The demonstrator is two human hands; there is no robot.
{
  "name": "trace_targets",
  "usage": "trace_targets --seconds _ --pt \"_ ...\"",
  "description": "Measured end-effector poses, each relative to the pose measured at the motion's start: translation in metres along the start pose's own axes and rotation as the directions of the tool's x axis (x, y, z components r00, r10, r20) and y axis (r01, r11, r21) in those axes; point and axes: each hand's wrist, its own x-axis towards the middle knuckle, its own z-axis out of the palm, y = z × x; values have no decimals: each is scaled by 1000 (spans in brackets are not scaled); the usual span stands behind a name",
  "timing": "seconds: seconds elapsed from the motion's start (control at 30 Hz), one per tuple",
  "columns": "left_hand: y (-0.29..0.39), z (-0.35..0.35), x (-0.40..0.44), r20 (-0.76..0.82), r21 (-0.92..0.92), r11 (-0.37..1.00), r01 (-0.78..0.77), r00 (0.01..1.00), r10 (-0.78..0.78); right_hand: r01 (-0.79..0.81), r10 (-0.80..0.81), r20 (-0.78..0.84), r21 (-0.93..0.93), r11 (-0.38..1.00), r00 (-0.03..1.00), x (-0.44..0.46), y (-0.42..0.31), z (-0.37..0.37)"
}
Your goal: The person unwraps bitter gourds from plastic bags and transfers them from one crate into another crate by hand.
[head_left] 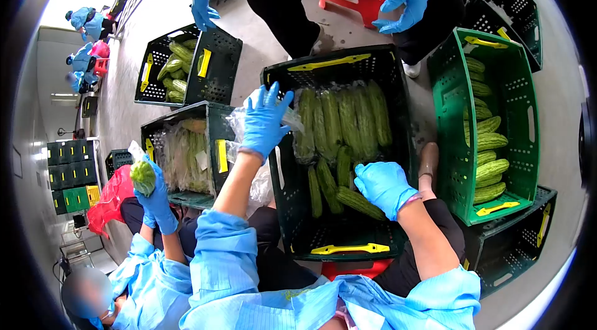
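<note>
My left hand (267, 117), in a blue glove, is over the left rim of a dark green crate (342, 243) with its fingers spread. Clear plastic film (238, 123) lies against that hand; whether the palm touches it is hidden. Inside the crate, my gloved right hand (384, 188) is curled just above a loose ridged green gourd (360, 202). Its fingertips are hidden, so what they hold does not show. More loose gourds (328, 184) lie beside it. Along the far side, several bagged gourds (342, 115) lie in a row.
At right stands a green crate (451, 91) of gourds. Crates at left hold gourds (178, 66) and bagged produce (186, 159). Opposite me sits a person with gloved hands (407, 0). A co-worker at lower left holds a bagged green vegetable (143, 178). A red stool (354, 0) stands beyond the crate.
</note>
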Motion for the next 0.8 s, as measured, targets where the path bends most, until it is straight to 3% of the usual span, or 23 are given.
trace_targets --seconds 0.13,0.17,0.23,0.3,0.37,0.43,0.47,0.5,0.57,0.63,0.67,0.77,0.8 --pt "-18 77 30 78 234 972 31 996 -51 -36 36 -8 31 999 999 5 2 2" --pt "-31 99 33 116 245 965 89 986 -121 -30 30 25 16 999 999 7 3 0" --pt "-34 74 27 143 195 978 70 985 -99 -15 16 89 -9 1000 996 10 5 -5" --pt "-37 64 15 -105 -91 987 132 984 -142 -25 24 47 13 1000 999 10 8 -6" --pt "-51 46 -1 -96 -301 934 192 969 -229 -26 26 15 26 999 1000 9 10 -11" --pt "-63 32 -29 -239 -673 731 116 901 -363 -30 30 1 12 999 1000 7 13 -11" --pt "-68 13 -44 -263 -589 791 166 886 -381 -36 38 -52 38 999 998 6 14 -10" --pt "-72 1 -57 -293 -676 727 122 860 -417 -43 50 -100 66 997 994 4 13 -9" --pt "-79 -31 -89 -320 -470 832 295 821 -472 -44 48 -118 42 998 992 2 14 -11" --pt "-94 -31 -119 -330 -420 829 369 789 -518 -33 42 -157 58 998 987 0 13 -14" --pt "-90 -35 -130 -238 -534 730 426 753 -613 -19 24 -127 39 999 992 0 15 -15" --pt "-62 -41 -144 130 -309 643 701 701 -701 -5 11 -106 55 998 994 0 18 -17" --pt "-63 -24 -153 57 -343 751 565 810 -584 -15 19 -74 54 998 997 1 19 -18"
